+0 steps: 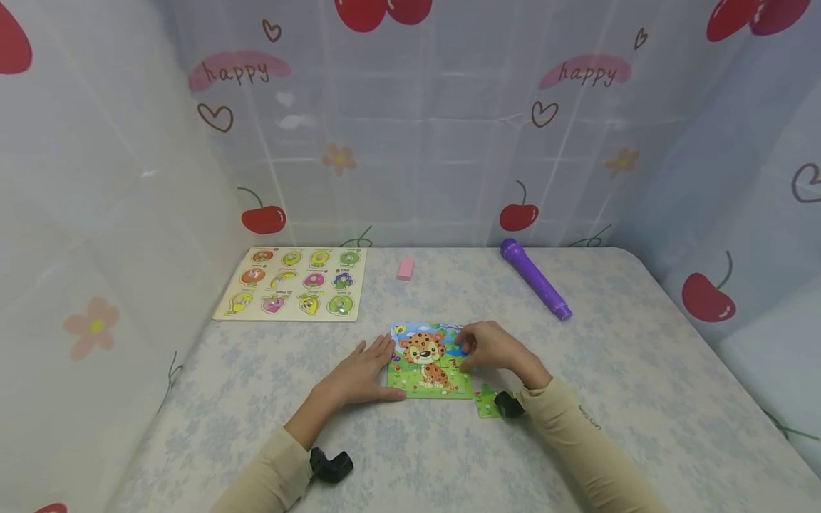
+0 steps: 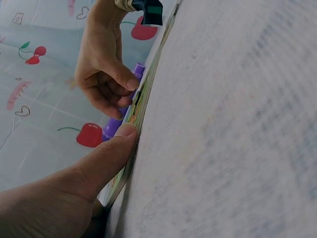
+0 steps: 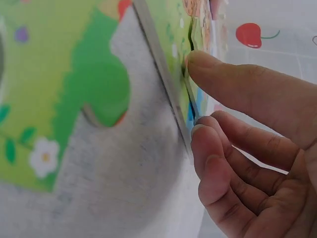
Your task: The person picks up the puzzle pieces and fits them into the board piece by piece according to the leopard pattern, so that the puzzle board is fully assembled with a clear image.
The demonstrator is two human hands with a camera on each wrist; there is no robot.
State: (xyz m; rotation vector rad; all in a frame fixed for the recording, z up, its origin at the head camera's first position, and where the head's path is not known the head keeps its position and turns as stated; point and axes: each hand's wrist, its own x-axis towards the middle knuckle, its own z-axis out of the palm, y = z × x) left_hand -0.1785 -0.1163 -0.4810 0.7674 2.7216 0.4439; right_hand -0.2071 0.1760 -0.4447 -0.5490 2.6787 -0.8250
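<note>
I see a pale floral tabletop (image 1: 410, 456) within cherry-printed curtains (image 1: 410, 171). At its middle lies the leopard puzzle (image 1: 430, 377); my left hand (image 1: 359, 374), fingers straight, steadies its left edge, my right hand (image 1: 497, 348) pinching a far-right piece (image 1: 454, 348).

The leopard puzzle (image 1: 428, 365), blue above and green below, lies flat on the table (image 1: 417, 463); a loose green piece (image 1: 486, 403) lies beside its near right corner.

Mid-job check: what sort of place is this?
Likely a play table in a curtained booth. The puzzle, fruit board and purple microphone on the table suggest play; cherry-print curtains close in the sides and back.
</note>
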